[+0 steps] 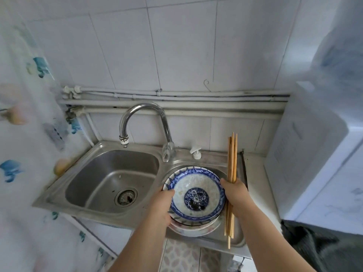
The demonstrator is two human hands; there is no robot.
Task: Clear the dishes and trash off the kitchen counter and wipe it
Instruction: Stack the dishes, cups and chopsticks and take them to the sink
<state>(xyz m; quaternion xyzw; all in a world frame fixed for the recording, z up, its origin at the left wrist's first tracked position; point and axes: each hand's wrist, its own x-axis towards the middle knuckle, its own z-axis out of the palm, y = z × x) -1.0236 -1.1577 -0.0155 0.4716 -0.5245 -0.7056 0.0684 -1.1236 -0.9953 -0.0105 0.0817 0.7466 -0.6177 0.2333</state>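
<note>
A stack of dishes (196,195) hangs over the right basin of a steel double sink (59,195). On top lies a blue-and-white patterned bowl with dark residue at its centre. Under it are plates, the lowest one white (193,230). My left hand (161,207) grips the stack's left rim. My right hand (234,195) holds the right rim together with a bundle of wooden chopsticks (232,158), which stick up above the hand and down below it.
The left basin (110,179) holds only its drain strainer. A curved chrome faucet (145,124) stands behind the sink, with a white soap pump (196,153) beside it. Pipes run along the tiled wall. A white appliance (314,154) stands at right, a patterned plastic curtain (25,134) at left.
</note>
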